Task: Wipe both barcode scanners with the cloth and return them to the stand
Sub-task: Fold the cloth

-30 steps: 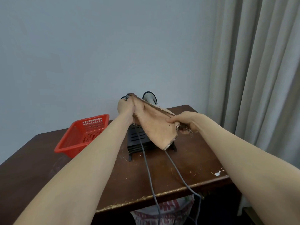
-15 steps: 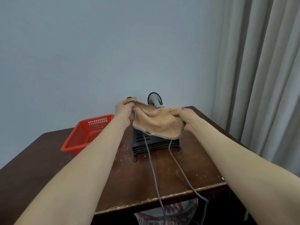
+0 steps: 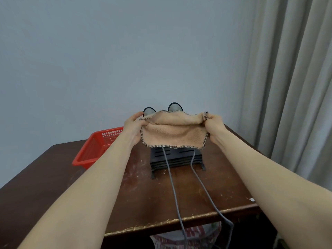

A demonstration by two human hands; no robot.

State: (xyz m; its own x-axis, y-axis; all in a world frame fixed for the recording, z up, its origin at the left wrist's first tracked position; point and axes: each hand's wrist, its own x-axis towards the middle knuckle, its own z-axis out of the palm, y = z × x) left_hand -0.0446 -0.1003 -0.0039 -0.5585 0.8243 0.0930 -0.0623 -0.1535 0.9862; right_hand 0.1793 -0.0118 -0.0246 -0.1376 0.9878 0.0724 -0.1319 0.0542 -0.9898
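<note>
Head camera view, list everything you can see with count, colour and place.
Cloth: one, tan, held stretched above the stand.
Barcode scanners: two, dark-rimmed tops, peeking from behind the cloth.
Stand: one, black, mid-table.
Cables: two, grey, from the stand over the near table edge.
Basket: one, red, left on the table.
Table: one, dark brown, scuffed.
Curtain: one, grey-beige, right.
Wall: pale grey-blue, behind.
Left hand: grips the cloth's left edge.
Right hand: grips its right edge.

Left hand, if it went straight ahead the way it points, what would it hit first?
Probably the left scanner, whose dark head shows just beyond the left hand gripping the cloth. The gap between them is unclear from this view.
</note>
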